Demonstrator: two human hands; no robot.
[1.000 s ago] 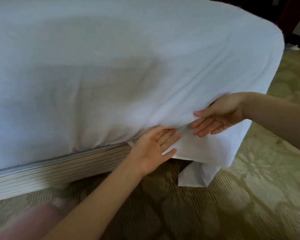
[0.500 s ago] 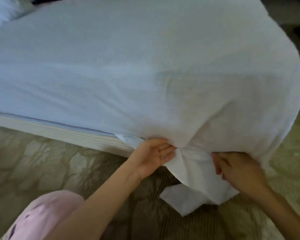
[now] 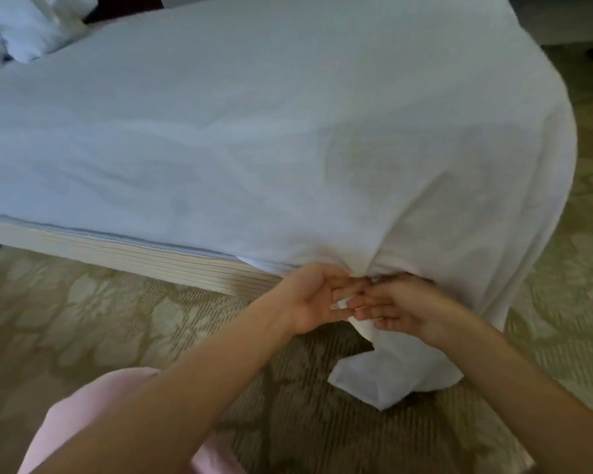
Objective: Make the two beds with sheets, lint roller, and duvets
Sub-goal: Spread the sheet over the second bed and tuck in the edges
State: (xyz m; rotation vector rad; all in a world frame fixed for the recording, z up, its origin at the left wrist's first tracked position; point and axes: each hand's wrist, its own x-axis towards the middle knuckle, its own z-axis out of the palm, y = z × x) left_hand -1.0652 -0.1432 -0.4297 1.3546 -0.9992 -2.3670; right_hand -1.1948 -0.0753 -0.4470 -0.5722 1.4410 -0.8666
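The sheet (image 3: 254, 131) covers the mattress above the bed base (image 3: 134, 258). Its long axis runs along the base, and its loose corner hangs past the base end, pointing down to the carpet (image 3: 83, 319). It is judged light, soft and limp; take hold at the gathered fold at the base's top edge. There the left hand (image 3: 312, 299) and right hand (image 3: 397, 309) meet, fingers nearly straight, pressing cloth without a curled hold.

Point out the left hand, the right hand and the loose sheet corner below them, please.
left hand (image 3: 307, 301): head view, on the open palm.
right hand (image 3: 403, 307): head view, on the middle of the hand.
sheet corner (image 3: 387, 381): head view, on its lowest folded part.
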